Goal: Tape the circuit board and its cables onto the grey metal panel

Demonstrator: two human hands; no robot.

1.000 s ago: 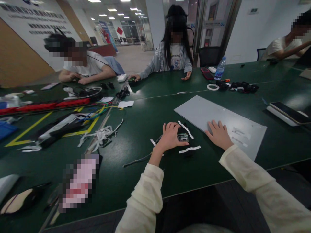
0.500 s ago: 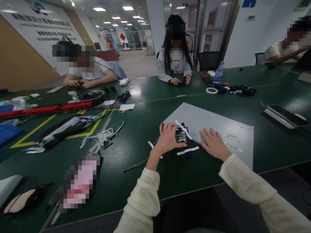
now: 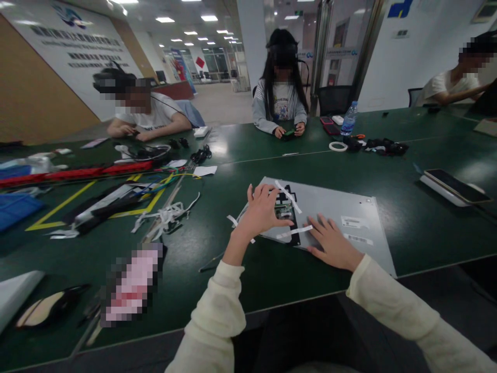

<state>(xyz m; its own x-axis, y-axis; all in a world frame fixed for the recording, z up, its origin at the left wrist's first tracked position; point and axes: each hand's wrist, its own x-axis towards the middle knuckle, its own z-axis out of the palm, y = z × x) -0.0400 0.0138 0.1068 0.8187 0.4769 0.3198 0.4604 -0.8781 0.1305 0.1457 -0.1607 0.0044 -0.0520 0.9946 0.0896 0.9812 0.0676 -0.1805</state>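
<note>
Looking at how things lie, you seem partway through: the circuit board (image 3: pixel 285 211) sits over the left end of the grey panel (image 3: pixel 325 199) on the green table (image 3: pixel 295 280), and white strips cross it, but you have not let go of either piece. Your hands are apart from each other. Your left hand (image 3: pixel 262 212) arches over the board, fingers on the far side and thumb at the near right; whether it grips firmly or merely rests, I cannot tell. Your right hand (image 3: pixel 336 246) lies spread on the panel, its fingertips just beside the end of the lower strip (image 3: pixel 294 232). The upper strip (image 3: pixel 288 197) slants across the black frame (image 3: pixel 295 240) around the board, and a left strip (image 3: pixel 232 221) pokes out past your left hand. Whether the strips are stuck down, or the board bears fully on the panel, does not show, so call the fixing unconfirmed. The board looks green with pale parts, half hidden by your hand. The panel is smooth and flat, with two white labels (image 3: pixel 354 223) toward its right end.
</note>
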